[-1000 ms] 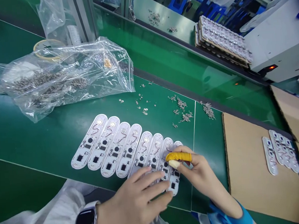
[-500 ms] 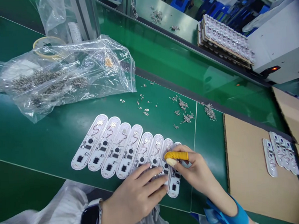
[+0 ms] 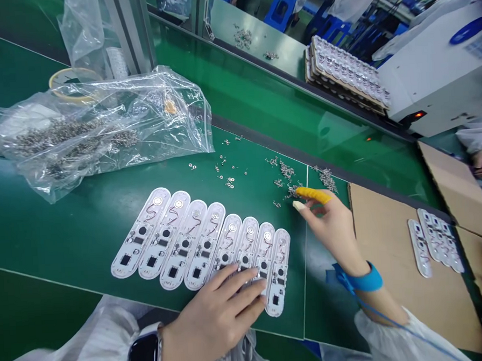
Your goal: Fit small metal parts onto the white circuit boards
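A row of several white oblong housings with circuit boards [image 3: 173,233] lies side by side on the green table. Each carries a black square chip, thin wires and a round silvery disc. My left hand [image 3: 219,313] rests flat over the lower ends of the right-hand housings, fingers stretched and hiding parts of them. My right hand [image 3: 335,226], with a yellow finger cot [image 3: 316,194] on the index finger, reaches to a heap of tiny silvery metal parts [image 3: 288,170]. Its thumb and index finger are apart, with nothing visible between them.
A clear plastic bag [image 3: 174,133] full of small metal parts lies at the left. Loose parts [image 3: 230,183] are scattered behind the row. Cardboard [image 3: 383,237] at the right carries more housings [image 3: 438,240]. Stacked trays [image 3: 346,78] stand beyond the green strip; another person's hand shows far right.
My right hand has left the rightmost housings and moved up and right to the metal heap, its fingers parting. My left hand stays on the housings. The view has shifted slightly.
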